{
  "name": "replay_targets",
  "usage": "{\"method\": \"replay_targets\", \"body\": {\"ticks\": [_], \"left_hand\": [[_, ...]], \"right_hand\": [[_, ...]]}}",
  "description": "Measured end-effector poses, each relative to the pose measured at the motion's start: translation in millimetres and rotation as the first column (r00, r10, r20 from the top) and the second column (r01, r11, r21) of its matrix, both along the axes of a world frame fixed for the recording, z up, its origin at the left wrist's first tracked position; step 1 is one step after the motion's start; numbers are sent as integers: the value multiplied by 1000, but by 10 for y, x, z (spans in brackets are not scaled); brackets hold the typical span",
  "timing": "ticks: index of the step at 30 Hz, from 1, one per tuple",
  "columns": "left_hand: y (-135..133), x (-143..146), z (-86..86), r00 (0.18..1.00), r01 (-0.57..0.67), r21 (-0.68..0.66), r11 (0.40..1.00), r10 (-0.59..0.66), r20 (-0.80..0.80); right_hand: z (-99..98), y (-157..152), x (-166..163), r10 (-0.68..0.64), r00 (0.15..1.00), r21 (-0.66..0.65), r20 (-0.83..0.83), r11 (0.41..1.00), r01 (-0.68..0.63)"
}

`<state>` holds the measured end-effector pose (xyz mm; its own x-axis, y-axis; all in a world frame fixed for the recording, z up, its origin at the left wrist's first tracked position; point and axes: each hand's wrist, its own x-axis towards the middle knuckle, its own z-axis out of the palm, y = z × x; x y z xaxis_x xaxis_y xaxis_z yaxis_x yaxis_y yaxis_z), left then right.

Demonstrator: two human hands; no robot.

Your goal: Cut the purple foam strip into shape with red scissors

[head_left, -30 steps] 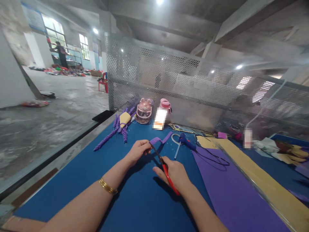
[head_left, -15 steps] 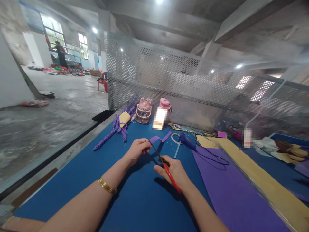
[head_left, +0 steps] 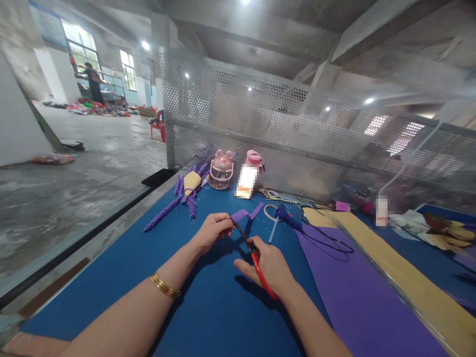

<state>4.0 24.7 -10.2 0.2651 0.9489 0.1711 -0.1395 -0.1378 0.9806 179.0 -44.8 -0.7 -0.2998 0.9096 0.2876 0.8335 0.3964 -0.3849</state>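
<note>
My left hand [head_left: 215, 231] pinches one end of a purple strip [head_left: 256, 211], which bends away over the blue table. In my right hand [head_left: 270, 260] are scissors [head_left: 261, 277] with red handles. Their dark blades reach up to the strip beside my left fingertips; whether they are cutting into it I cannot tell. My right thumb sticks out to the left of the handle. Just beyond my right hand lies a blue glue gun [head_left: 288, 216] with a glue stick [head_left: 274, 230] near it.
Purple sheets [head_left: 357, 282] and yellow sheets [head_left: 401, 258] cover the right side. Purple braided stems [head_left: 163, 214] lie at the left with a yellow piece [head_left: 192, 183]. A pink bottle [head_left: 222, 171] and a lit phone [head_left: 247, 182] stand before a perforated metal screen [head_left: 238, 109]. A person [head_left: 93, 83] stands far off.
The scissors have tilted a little and their red handle has spread from my palm. My right thumb has shifted slightly left. My left hand has stayed almost still.
</note>
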Motion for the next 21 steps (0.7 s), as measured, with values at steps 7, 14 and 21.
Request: {"method": "replay_targets", "body": {"ticks": [7, 14, 21], "left_hand": [[1, 2, -11, 1000, 4, 23, 1000, -3, -4], [-14, 7, -2, 1000, -3, 19, 1000, 3, -17], [-30, 13, 16, 1000, -5, 2, 1000, 5, -16]], "right_hand": [[-2, 3, -8, 4, 999, -24, 38, 1000, -3], [-37, 7, -17, -13, 991, 47, 135, 999, 6], [-106, 60, 5, -37, 975, 51, 220, 998, 26]]}}
